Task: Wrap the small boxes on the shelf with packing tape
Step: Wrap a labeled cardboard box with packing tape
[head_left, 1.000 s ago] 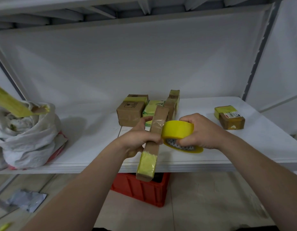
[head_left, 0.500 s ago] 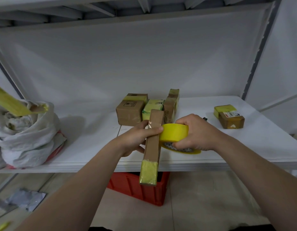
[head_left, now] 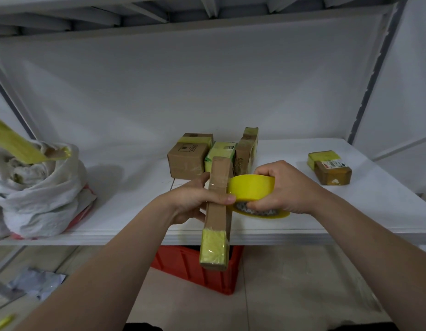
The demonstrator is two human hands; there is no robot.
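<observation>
My left hand [head_left: 192,199] grips a long narrow cardboard box [head_left: 216,211] around its middle, thumb across the top face. The box points away from me, and its near end carries a band of yellow tape. My right hand [head_left: 286,189] holds a yellow tape roll [head_left: 251,188] pressed against the box's right side. Behind them, a group of three small boxes [head_left: 188,158] with yellow tape stands on the white shelf [head_left: 350,211]. One more taped box [head_left: 330,167] lies at the right.
A white bag [head_left: 37,194] with a yellow-taped long box [head_left: 18,146] sticking out stands at the shelf's left. A red crate [head_left: 202,268] sits on the floor under the shelf edge. A grey scrap [head_left: 37,280] lies on the floor at the left.
The long box has turned from a slant to nearly straight away from me. The tape roll has stayed against its right side and shifted slightly up.
</observation>
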